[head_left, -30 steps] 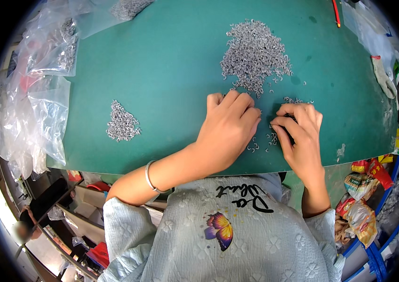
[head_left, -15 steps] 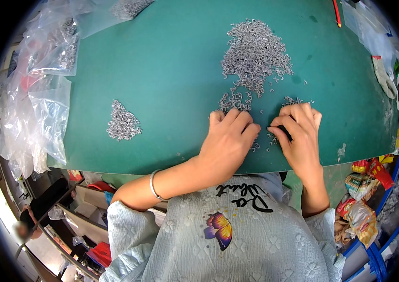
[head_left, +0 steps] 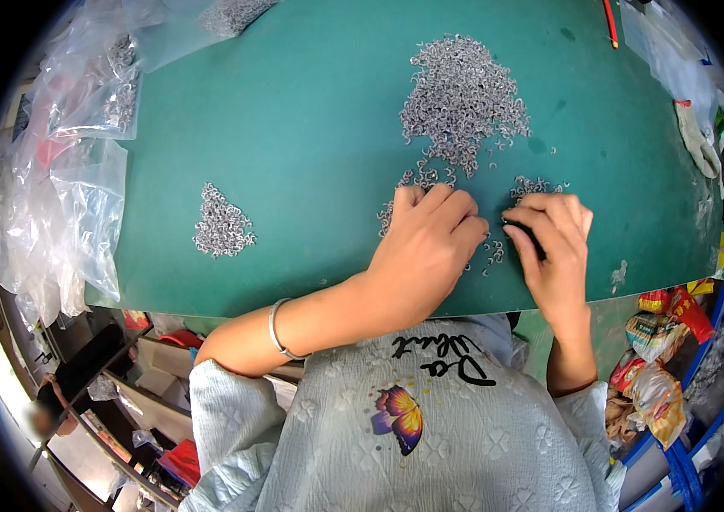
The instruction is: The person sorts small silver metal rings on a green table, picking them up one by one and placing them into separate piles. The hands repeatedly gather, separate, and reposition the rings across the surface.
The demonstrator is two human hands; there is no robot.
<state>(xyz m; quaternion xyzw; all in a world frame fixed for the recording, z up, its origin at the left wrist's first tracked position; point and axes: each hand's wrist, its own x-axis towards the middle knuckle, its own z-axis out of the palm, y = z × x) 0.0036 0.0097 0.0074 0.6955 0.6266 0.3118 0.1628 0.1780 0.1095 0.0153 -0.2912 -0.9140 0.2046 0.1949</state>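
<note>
Green work surface: bears small grey, curved pieces; clock hours are read from the centre of the view, 12 at top.
Work in hand: judged to be fingertip handling of pieces in front of the body; its exact nature cannot be confirmed.
Next move: judged to call for a light pinch on single pieces, with the nearby groups left undisturbed.
Left hand: between 2 and 3 o'clock, near centre; fingers bent downward beside the near cluster. Fingertips hidden; cannot tell whether they clamp a piece.
Right hand: at 3 o'clock; thumb and forefinger tips close to each other. Cannot tell whether a piece sits between them.
Piece locations: large heap at 1 o'clock, near cluster at its foot, small heap past 9, far cluster at 2 beyond the right hand, loose pieces at 3 between the hands.
Count, groups: two separate heaps, two clusters, one loose scatter; single pieces too many to count.
Count, other: two hands, one bracelet at 8, one glove at 2, one red stick between 1 and 2.
Clear bags: toward 10; overlapping, number cannot be told.
</note>
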